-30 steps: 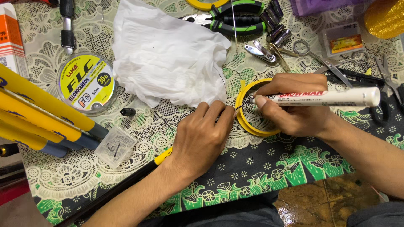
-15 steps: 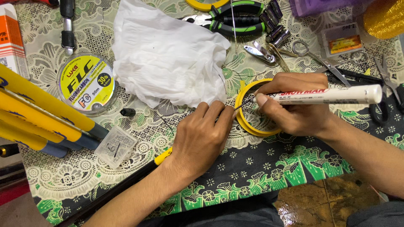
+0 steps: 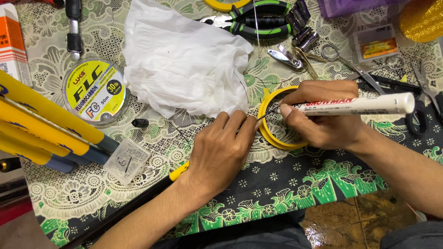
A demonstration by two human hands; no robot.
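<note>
Table under patterned cloth: cream lace print above, green-and-black floral border along near edge. White crumpled tissue upper centre. Round line spool at left, small clear plastic box below it. Yellow tape ring at centre right. Green-handled pliers top centre; scissors far right.

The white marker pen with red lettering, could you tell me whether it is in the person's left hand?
No, the white marker pen is gripped in the right hand.
</note>
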